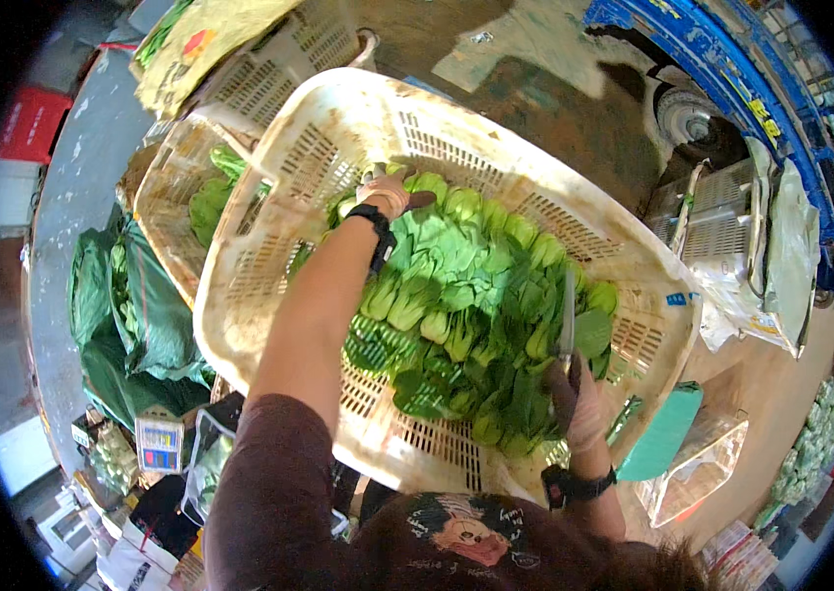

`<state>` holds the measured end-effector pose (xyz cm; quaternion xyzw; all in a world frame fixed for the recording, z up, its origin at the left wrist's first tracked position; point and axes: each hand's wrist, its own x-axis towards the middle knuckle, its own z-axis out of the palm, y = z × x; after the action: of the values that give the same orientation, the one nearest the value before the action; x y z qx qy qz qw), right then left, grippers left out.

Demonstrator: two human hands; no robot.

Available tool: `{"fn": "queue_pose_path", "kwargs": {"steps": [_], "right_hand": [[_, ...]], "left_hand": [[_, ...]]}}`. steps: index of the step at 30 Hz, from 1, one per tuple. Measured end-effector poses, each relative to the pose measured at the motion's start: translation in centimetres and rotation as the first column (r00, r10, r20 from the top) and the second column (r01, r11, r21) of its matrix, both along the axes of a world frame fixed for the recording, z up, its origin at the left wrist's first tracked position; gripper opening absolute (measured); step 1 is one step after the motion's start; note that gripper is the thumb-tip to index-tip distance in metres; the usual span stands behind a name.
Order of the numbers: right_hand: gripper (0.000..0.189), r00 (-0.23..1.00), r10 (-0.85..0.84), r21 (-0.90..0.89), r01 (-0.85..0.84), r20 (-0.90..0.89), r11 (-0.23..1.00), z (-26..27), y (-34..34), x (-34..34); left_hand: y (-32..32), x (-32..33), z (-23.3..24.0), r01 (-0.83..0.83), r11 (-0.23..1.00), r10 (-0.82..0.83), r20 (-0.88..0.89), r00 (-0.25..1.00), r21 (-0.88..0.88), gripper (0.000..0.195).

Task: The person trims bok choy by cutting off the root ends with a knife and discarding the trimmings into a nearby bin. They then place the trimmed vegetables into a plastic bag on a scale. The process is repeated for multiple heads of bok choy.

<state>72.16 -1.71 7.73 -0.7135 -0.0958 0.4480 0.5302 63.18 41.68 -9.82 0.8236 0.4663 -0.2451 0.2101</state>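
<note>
A large off-white plastic crate (520, 133) with slotted walls stands before me, holding rows of green bok choy (454, 255). Many stem ends point outward and the leaves overlap in the middle. My left hand (385, 193), in a glove with dark fingertips, reaches to the far left of the rows and touches the bok choy there. Its fingers are partly hidden, so whether it grips a head is unclear. Near the crate's right front, my right hand (579, 406), also gloved, is closed around a knife (569, 314) whose blade points away from me over the leaves.
Left of the crate stand another slotted crate (173, 192) with leafy greens and a green plastic bag (158, 303). A blue metal frame (727, 74) and a wheel (686, 118) are at the far right. A white crate (720, 229) and a clear bin (697, 469) stand on the right.
</note>
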Motion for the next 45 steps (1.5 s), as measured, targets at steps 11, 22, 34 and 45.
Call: {"fn": "queue_pose_path", "kwargs": {"steps": [11,22,34,45], "right_hand": [[0.028,0.995,0.089,-0.072,-0.092,-0.055,0.993,2.9,0.5,-0.1],[0.031,0.990,-0.055,0.026,0.059,-0.127,0.998,2.9,0.4,0.1],[0.026,0.990,-0.086,0.024,0.089,-0.109,0.996,-1.4,-1.2,-0.2],[0.034,0.524,0.604,-0.757,0.126,0.600,0.642,-8.1,3.2,3.5]], "left_hand": [[-3.3,3.2,1.3,-0.205,0.974,0.206,-0.002,0.979,0.099,0.094],[0.9,1.9,-8.2,0.131,0.991,-0.129,-0.112,0.985,0.010,0.092],[-11.9,-3.1,11.7,-0.431,0.854,0.056,0.773,0.632,0.291,0.083],[-18.1,-9.8,24.8,-0.419,0.735,-0.500,0.843,0.197,0.534,0.072]]}}
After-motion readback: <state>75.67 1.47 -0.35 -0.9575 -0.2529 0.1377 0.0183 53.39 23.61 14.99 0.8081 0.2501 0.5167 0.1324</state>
